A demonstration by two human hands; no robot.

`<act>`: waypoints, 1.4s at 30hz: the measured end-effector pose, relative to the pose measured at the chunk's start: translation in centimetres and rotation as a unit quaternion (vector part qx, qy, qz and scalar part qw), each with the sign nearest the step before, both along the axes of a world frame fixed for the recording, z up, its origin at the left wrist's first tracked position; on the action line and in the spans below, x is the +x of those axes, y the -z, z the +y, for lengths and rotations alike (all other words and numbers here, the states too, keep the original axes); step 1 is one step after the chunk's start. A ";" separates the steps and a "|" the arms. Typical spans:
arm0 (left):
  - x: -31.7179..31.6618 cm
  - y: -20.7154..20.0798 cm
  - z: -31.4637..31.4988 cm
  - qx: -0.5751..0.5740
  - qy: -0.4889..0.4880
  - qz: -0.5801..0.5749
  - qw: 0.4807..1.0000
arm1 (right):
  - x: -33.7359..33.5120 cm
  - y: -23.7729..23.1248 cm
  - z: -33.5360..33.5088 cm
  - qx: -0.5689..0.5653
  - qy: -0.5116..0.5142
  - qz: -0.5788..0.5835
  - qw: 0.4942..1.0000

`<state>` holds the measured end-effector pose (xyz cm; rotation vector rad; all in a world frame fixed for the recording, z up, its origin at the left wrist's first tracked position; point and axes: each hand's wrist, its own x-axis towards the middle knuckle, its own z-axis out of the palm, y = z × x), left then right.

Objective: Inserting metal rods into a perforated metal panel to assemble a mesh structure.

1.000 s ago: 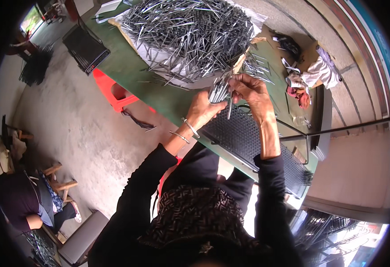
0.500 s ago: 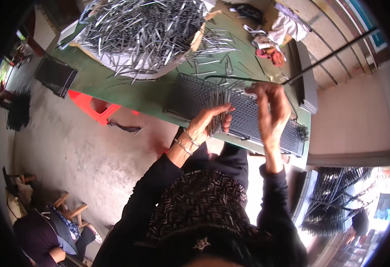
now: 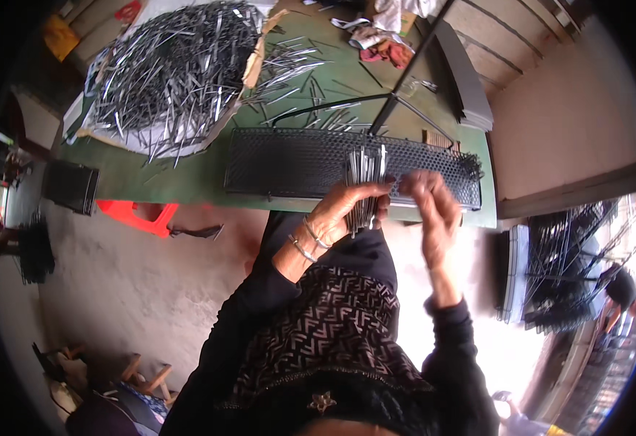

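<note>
My left hand [image 3: 336, 211] is closed round an upright bundle of thin metal strips [image 3: 365, 167], its thumb across the front. Just right of the bundle, my right hand [image 3: 435, 211] is raised with its fingers curled and pressed together. It is somewhat blurred, and whatever it pinches cannot be made out. Beyond both hands, a long black perforated metal tray [image 3: 289, 163] lies along the near edge of the green table [image 3: 187, 174]. A black bar frame [image 3: 387, 109] rises at the tray's far side.
A large heap of metal strips [image 3: 180, 73] fills a paper-lined box at the far left, with loose strips [image 3: 289, 73] beside it. Crumpled cloths [image 3: 383, 47] and grey panels [image 3: 463, 80] are at the far right. A red stool [image 3: 143, 218] stands left below the table.
The view has turned, so the table and tray sit differently. My right hand has come lower, level with the bundle. My left hand keeps its hold on the strips.
</note>
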<state>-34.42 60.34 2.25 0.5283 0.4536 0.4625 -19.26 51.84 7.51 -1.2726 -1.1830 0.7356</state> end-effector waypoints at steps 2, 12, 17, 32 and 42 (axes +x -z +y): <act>1.2 -0.6 -0.9 0.021 0.030 -0.006 0.999 | 2.6 -0.6 1.4 -0.076 0.047 -0.045 0.995; 4.5 0.4 -1.3 -0.001 0.177 -0.019 0.984 | 9.3 3.5 4.5 -0.225 -0.052 0.071 0.970; 5.7 0.6 -0.4 -0.023 0.140 -0.002 0.990 | 10.6 2.5 4.9 -0.028 0.139 0.074 0.987; 9.5 0.5 -0.9 0.009 0.100 0.124 0.987 | 12.3 3.3 -0.6 -0.220 0.072 0.121 0.965; 10.2 0.4 -0.9 0.055 0.075 0.160 0.983 | 12.1 2.2 -1.0 -0.233 0.038 0.166 0.958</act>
